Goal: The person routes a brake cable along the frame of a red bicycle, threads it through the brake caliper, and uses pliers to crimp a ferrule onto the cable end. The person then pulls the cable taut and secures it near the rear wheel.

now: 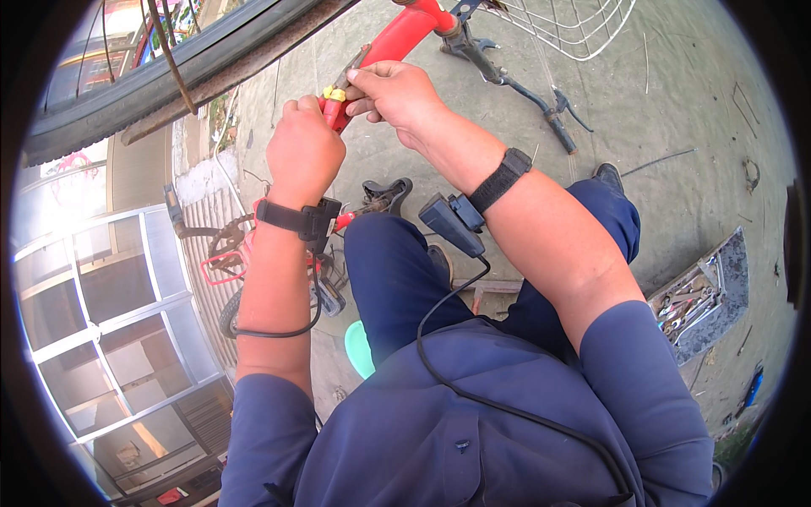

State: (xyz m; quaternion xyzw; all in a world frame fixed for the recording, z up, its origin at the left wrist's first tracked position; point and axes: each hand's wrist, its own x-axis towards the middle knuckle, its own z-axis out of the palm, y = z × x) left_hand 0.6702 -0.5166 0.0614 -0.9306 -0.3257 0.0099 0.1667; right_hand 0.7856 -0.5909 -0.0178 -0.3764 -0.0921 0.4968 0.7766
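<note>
At the upper middle, both hands come together beside a bicycle's red frame tube (397, 38). My left hand (306, 152) is closed in a fist around a red and yellow piece (335, 95) that looks like a tool handle; its exact kind is hard to make out. A narrow, dull metal part (353, 66) sticks up from it toward the red tube. My right hand (397, 97) has thumb and fingers pinched together against this metal part. Whatever lies between those fingertips is hidden.
A bicycle wheel (228, 52) crosses the upper left, close to my left hand. Handlebars (541, 106) and a white wire basket (583, 25) lie beyond. A metal tray (726, 296) of wrenches sits at right, a pink-red bicycle (241, 253) at left. Black cables hang from my wrist straps.
</note>
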